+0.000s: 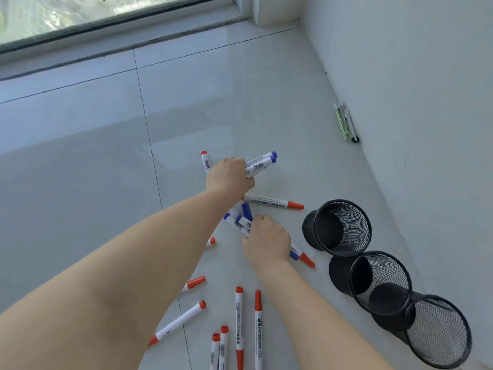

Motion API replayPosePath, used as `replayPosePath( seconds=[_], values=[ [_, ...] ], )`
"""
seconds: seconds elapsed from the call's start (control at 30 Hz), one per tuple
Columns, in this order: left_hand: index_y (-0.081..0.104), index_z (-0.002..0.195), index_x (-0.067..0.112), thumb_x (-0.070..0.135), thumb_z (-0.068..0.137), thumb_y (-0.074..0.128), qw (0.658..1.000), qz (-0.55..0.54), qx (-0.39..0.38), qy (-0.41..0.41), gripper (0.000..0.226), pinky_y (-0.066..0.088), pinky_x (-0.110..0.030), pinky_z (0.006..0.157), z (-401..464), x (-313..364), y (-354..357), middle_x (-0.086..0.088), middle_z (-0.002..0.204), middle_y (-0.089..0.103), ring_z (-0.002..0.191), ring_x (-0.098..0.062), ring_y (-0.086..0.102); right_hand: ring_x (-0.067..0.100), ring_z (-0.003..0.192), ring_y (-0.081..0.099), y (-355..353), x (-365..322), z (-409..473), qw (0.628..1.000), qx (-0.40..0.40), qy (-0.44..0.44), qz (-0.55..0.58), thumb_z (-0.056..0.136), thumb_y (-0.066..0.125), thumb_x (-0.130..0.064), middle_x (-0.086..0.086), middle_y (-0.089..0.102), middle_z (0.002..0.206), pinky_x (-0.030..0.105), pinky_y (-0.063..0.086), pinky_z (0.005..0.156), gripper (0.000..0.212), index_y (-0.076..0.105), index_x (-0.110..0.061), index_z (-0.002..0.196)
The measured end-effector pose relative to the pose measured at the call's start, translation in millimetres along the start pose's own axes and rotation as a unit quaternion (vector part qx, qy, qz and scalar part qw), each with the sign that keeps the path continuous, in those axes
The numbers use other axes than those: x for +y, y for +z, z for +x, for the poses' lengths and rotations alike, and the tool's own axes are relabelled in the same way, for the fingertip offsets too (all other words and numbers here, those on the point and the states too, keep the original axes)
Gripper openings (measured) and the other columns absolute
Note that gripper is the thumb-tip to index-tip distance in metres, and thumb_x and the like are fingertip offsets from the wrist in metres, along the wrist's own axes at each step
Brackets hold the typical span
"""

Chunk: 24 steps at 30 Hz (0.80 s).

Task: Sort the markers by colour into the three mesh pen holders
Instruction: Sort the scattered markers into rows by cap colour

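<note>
Gathering blues. My left hand [229,175] grips two blue-capped white whiteboard markers [260,162], held just above the white tiled floor [80,156]. My right hand [266,240] is curled round a bundle of blue-capped markers [238,221], one red-capped among them by the look of it. Red-capped white markers [240,321] lie loose on the floor near me. The three black mesh pen holders [342,228] stand in a row to my right, all looking empty. Next move, I reckon: merge both handfuls, drop the blues into the nearest holder, and pick out the stray red.

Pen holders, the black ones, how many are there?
3. The pen holders stand in a row on the floor by the wall: far one, middle one, near one. All look empty.
</note>
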<state>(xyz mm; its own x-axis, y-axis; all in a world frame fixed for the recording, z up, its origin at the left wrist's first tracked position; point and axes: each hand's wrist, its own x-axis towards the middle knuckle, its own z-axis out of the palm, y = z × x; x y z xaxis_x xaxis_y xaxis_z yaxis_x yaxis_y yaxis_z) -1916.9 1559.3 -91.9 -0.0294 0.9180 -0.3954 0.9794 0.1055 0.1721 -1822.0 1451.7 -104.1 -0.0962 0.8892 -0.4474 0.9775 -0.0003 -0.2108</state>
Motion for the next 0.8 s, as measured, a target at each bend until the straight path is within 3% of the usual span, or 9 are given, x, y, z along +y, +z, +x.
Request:
replayPosePath(
  seconds=[0.13, 0.23, 0.37, 0.43, 0.53, 0.63, 0.8],
  values=[
    [0.047, 0.085, 0.015, 0.031, 0.084, 0.051, 0.995, -0.07, 0.046, -0.048, 0.017, 0.029, -0.028, 0.048, -18, -13, -20, -0.001, 0.074, 0.044, 0.07, -0.023, 0.044, 0.022, 0.094, 0.059, -7, 0, -3, 0.999, -0.027, 0.018, -0.011, 0.087, 0.055, -0.041, 0.005, 0.057, 0.105, 0.028, 0.037, 0.064, 0.036, 0.052, -0.011, 0.108],
    [0.051, 0.092, 0.014, 0.031, 0.084, 0.052, 0.991, -0.102, 0.052, -0.076, 0.019, 0.03, -0.025, 0.046, -38, -33, -36, -0.004, 0.077, 0.051, 0.062, -0.022, 0.046, 0.018, 0.075, 0.054, -17, -1, -8, 0.998, -0.037, 0.046, 0.016, 0.084, 0.055, -0.041, 0.002, 0.053, 0.088, 0.027, 0.039, 0.06, 0.029, 0.054, -0.015, 0.096],
    [0.052, 0.092, 0.014, 0.033, 0.084, 0.053, 0.979, -0.148, 0.052, -0.129, 0.021, 0.039, -0.027, 0.053, -75, -58, -48, -0.005, 0.078, 0.053, 0.065, -0.025, 0.05, 0.012, 0.051, 0.042, -24, 1, -29, 0.977, -0.026, 0.064, 0.204, 0.07, 0.057, -0.03, -0.004, 0.045, 0.059, 0.023, 0.031, 0.045, 0.022, 0.041, -0.019, 0.059],
    [0.049, 0.088, 0.013, 0.033, 0.083, 0.053, 0.975, -0.158, 0.054, -0.148, 0.021, 0.038, -0.028, 0.053, -98, -70, -50, -0.004, 0.075, 0.05, 0.065, -0.025, 0.048, 0.012, 0.046, 0.038, -26, -1, -45, 0.944, -0.031, 0.077, 0.32, 0.067, 0.057, -0.026, -0.006, 0.041, 0.05, 0.023, 0.031, 0.043, 0.024, 0.038, -0.02, 0.053],
    [0.05, 0.089, 0.013, 0.031, 0.081, 0.053, 0.964, -0.194, 0.056, -0.171, 0.02, 0.04, -0.029, 0.056, -137, -88, -46, -0.006, 0.077, 0.053, 0.068, -0.027, 0.051, 0.011, 0.046, 0.038, -25, -10, -74, 0.912, -0.047, 0.08, 0.401, 0.069, 0.057, -0.022, -0.007, 0.041, 0.049, 0.021, 0.033, 0.044, 0.026, 0.039, -0.021, 0.051],
    [0.053, 0.086, 0.017, 0.029, 0.079, 0.054, 0.926, -0.305, 0.078, -0.206, 0.014, 0.049, -0.034, 0.057, -188, -109, -30, -0.004, 0.074, 0.057, 0.06, -0.026, 0.054, 0.007, 0.044, 0.041, -16, -29, -105, 0.903, -0.061, 0.068, 0.42, 0.078, 0.057, -0.021, -0.005, 0.045, 0.054, 0.012, 0.032, 0.038, 0.025, 0.043, -0.02, 0.056],
    [0.051, 0.078, 0.025, 0.029, 0.079, 0.055, 0.859, -0.403, 0.09, -0.301, 0.006, 0.058, -0.038, 0.058, -284, -154, 18, -0.001, 0.073, 0.058, 0.057, -0.022, 0.057, 0.008, 0.048, 0.042, 25, -69, -158, 0.884, -0.108, 0.061, 0.451, 0.083, 0.054, -0.019, -0.003, 0.043, 0.058, 0.013, 0.034, 0.038, 0.021, 0.045, -0.018, 0.065]
  ],
)
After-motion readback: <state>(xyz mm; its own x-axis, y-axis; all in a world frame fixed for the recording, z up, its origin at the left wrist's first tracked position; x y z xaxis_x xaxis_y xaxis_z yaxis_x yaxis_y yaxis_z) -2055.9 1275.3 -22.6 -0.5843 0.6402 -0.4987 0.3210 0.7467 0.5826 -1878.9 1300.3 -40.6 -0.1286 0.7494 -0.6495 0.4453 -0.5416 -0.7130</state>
